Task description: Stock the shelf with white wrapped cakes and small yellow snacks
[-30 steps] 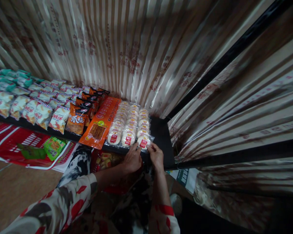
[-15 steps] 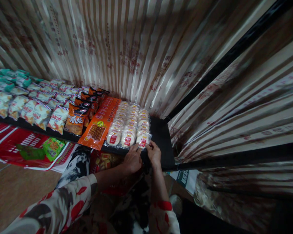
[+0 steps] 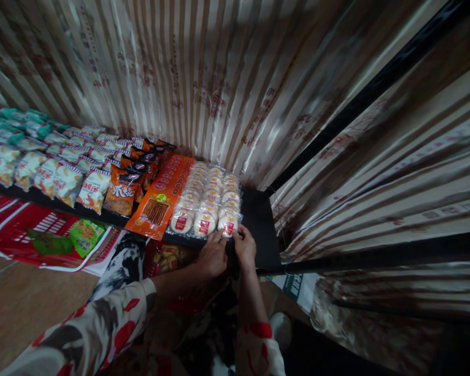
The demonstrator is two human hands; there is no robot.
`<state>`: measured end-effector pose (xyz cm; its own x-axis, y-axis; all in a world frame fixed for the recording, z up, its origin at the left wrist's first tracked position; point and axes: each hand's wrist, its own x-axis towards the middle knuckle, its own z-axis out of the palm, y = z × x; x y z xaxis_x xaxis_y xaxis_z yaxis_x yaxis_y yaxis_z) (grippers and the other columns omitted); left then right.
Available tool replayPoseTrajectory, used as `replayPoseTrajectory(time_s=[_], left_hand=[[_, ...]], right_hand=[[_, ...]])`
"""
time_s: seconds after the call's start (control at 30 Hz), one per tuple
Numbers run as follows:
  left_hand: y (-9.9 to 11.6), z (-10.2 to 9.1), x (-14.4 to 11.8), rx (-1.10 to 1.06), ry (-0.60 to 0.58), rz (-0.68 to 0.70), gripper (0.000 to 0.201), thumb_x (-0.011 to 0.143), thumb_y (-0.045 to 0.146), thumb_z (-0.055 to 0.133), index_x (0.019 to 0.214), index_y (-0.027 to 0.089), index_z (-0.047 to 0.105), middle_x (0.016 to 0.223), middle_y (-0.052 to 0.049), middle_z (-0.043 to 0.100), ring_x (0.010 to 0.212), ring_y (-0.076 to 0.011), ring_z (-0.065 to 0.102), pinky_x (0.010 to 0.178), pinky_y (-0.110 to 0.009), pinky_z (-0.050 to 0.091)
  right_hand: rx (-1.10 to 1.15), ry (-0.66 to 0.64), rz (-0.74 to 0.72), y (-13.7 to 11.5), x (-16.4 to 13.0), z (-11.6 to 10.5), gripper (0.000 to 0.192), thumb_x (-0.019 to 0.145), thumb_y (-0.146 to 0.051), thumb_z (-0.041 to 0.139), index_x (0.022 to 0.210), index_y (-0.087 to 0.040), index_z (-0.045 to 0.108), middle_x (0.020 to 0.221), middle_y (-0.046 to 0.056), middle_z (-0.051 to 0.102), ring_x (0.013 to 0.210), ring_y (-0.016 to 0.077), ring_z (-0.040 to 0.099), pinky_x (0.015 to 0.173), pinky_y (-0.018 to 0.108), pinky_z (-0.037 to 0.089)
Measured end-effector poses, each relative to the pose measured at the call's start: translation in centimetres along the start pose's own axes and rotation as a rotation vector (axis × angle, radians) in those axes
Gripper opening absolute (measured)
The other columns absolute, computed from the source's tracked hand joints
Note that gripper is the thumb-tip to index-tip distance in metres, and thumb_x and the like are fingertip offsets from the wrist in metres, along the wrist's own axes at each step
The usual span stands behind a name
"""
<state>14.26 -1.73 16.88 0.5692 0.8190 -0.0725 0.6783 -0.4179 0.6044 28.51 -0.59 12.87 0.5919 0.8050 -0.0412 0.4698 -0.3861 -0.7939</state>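
Striped, shiny curtains [image 3: 203, 78] hang close behind a low black shelf [image 3: 260, 219] that carries rows of snack packets.

The front pack of round white cakes [image 3: 227, 225], clear-wrapped with a red label, lies at the near edge of the shelf, at the end of the rightmost of three rows. Both hands meet on it. Since a second ago the pack and the two hands have slid a little further back onto the shelf, away from the person, and the pack now sits closer in line with its two neighbours to the left of the hands.

The left hand [image 3: 213, 256] lies palm down, fingers stretched forward, fingertips touching the pack's near left corner; its forearm runs back and left into a patterned sleeve [image 3: 102, 324]. The right hand [image 3: 245, 246] comes straight up from below, fingers curled over the pack's near right edge, thumb side toward the left hand. Both press or pinch the wrapper edge; whether either truly grips it cannot be told.

Just beyond the hands the cake rows [image 3: 209, 196] run toward the curtain. Left of them lies a long orange packet [image 3: 160, 201], then dark orange bags [image 3: 123, 193], then pale bags [image 3: 47, 175] well to the left. Below the left forearm, red printed sheets [image 3: 19, 235] lie on the floor.
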Motion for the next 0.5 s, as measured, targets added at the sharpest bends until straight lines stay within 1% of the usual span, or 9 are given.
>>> replayPoseTrajectory(time_s=[0.1,0.17,0.27,0.33,0.4,0.47,0.5], left_hand=[[-0.3,0.2,0.0,-0.008,0.013,0.015,0.050,0.077,0.014,0.046,0.126,0.006,0.051,0.146,-0.014,0.035,0.131,-0.0279,0.034,0.113,-0.038,0.029],[-0.6,0.6,-0.1,-0.022,0.044,0.038,0.049,0.076,0.013,0.046,0.124,0.006,0.053,0.145,-0.015,0.036,0.131,-0.0280,0.034,0.112,-0.038,0.030],[-1.2,1.2,-0.5,-0.060,0.114,0.081,0.041,0.077,0.012,0.045,0.116,0.009,0.058,0.140,-0.013,0.043,0.128,-0.0256,0.038,0.111,-0.038,0.031],[-1.6,1.5,-1.1,-0.103,0.155,0.115,0.036,0.077,0.010,0.043,0.108,0.012,0.062,0.132,-0.010,0.050,0.121,-0.0226,0.044,0.107,-0.036,0.036],[-2.2,1.6,-1.8,-0.144,0.179,0.153,0.034,0.077,0.008,0.042,0.102,0.014,0.064,0.117,-0.008,0.059,0.110,-0.0200,0.050,0.102,-0.034,0.041],[-2.9,1.7,-2.9,-0.166,0.169,0.194,0.032,0.079,0.007,0.039,0.096,0.015,0.065,0.103,-0.007,0.063,0.101,-0.0182,0.053,0.095,-0.032,0.044],[-3.4,1.7,-3.5,-0.166,0.144,0.213,0.031,0.081,0.008,0.038,0.093,0.015,0.065,0.098,-0.007,0.064,0.097,-0.0176,0.054,0.093,-0.030,0.045]], right_hand=[[-0.034,0.002,-0.021,0.0,-0.1,0.1,0.047,0.073,-0.044,0.051,0.109,-0.017,0.065,0.098,0.008,0.068,0.071,0.0160,0.061,0.071,0.029,0.045],[-0.016,0.008,-0.030,0.1,-0.3,0.2,0.047,0.074,-0.044,0.050,0.110,-0.017,0.064,0.099,0.008,0.067,0.071,0.0158,0.060,0.073,0.029,0.046],[0.052,0.109,-0.039,0.2,-1.1,0.5,0.050,0.075,-0.045,0.050,0.113,-0.014,0.062,0.105,0.011,0.064,0.075,0.0164,0.061,0.076,0.029,0.047],[0.095,0.209,-0.049,0.1,-1.9,0.8,0.052,0.076,-0.045,0.050,0.114,-0.011,0.061,0.108,0.015,0.062,0.081,0.0180,0.061,0.078,0.030,0.047],[0.146,0.294,-0.064,-0.2,-2.8,1.2,0.052,0.077,-0.045,0.049,0.112,-0.009,0.061,0.109,0.016,0.060,0.086,0.0191,0.060,0.079,0.030,0.047],[0.224,0.354,-0.064,-0.4,-3.9,1.5,0.050,0.080,-0.046,0.047,0.111,-0.010,0.060,0.107,0.015,0.060,0.087,0.0185,0.060,0.077,0.029,0.048],[0.277,0.372,-0.053,-0.5,-4.5,1.8,0.049,0.081,-0.046,0.046,0.112,-0.010,0.059,0.104,0.014,0.061,0.084,0.0177,0.060,0.075,0.028,0.048]])
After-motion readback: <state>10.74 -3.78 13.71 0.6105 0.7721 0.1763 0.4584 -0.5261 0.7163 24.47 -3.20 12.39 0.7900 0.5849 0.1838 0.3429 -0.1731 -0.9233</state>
